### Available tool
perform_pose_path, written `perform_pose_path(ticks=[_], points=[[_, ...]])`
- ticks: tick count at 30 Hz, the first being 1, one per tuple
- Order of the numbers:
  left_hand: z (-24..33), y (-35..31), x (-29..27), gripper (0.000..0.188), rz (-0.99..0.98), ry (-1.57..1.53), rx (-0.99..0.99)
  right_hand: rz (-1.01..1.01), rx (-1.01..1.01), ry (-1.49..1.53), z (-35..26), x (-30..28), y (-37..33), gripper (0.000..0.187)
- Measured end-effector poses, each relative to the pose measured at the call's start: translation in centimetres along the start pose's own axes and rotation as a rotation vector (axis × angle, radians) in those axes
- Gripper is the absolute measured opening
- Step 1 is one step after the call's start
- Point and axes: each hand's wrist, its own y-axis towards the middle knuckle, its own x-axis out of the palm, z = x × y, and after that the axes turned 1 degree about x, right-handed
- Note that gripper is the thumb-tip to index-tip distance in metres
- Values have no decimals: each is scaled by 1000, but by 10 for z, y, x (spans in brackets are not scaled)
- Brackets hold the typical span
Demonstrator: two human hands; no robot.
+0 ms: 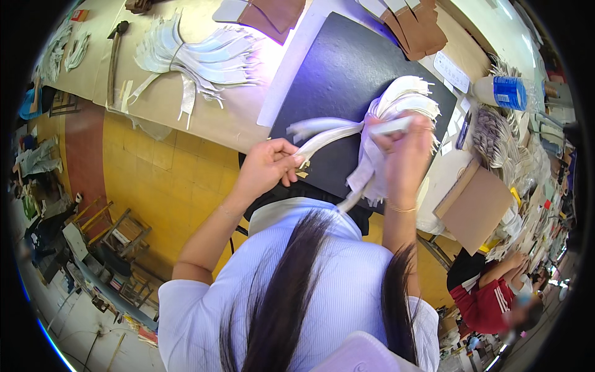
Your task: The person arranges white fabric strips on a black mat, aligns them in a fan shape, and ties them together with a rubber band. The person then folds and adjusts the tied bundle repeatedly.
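Note:
A bundle of white fabric-like strips (pixel 403 96) lies on a black board (pixel 316 68), its loose ends fanned toward the far right. My left hand (pixel 273 164) is closed, thumb and fingers pinching the end of a white strip (pixel 325 137) that reaches left from the bundle. Just above it, another pale strip (pixel 316 126) sticks out the same way. Over the bundle's right side is my right hand (pixel 409 146), slightly blurred, its fingers closed on a short whitish piece (pixel 392 126) that looks like a strip end. More strips (pixel 370 164) hang toward me at the board's near edge.
At left on the table lie a tied bundle of white strips (pixel 198 53) and a hammer (pixel 113 62). Brown pieces (pixel 409 28) overlap the board's far edge. On the right are a blue-labelled bottle (pixel 508 93), a pen (pixel 463 129) and brown cardboard (pixel 477 208). A person in red (pixel 489 307) sits beyond.

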Motion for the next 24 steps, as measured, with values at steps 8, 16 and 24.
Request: perform_pose_path(ticks=[8, 16, 24], points=[[28, -13, 4, 18, -44, 153, -60, -209, -303, -46, 8, 6, -3, 21], [35, -13, 16, 29, 9, 341, 25, -445, -401, 1, 18, 2, -5, 21], [30, -20, 33, 72, 157, 632, 229, -482, -176, 82, 0, 11, -11, 22]])
